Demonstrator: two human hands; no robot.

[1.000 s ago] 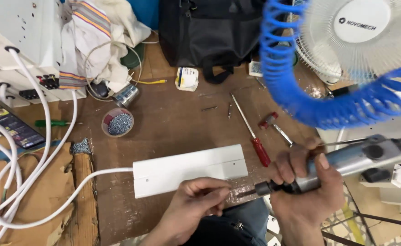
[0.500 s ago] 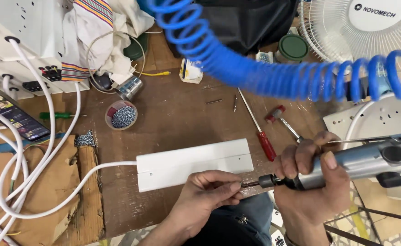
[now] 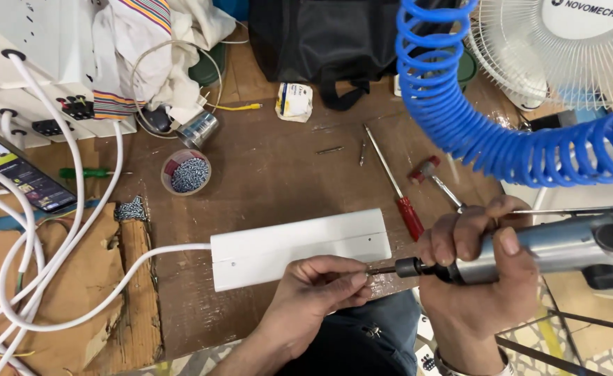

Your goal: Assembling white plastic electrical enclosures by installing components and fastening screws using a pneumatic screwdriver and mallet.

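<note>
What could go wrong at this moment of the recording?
1. The left hand pinches the bit at the tip of the pneumatic driver; a trigger press by the right hand might catch fingers.
2. The blue coiled hose hangs above loose screwdrivers and may snag.

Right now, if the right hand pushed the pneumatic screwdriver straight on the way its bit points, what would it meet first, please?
The right hand aims the pneumatic screwdriver leftward; its bit would first meet the left hand's fingertips, which pinch at the tip, with the white plastic box just beyond them.
</note>
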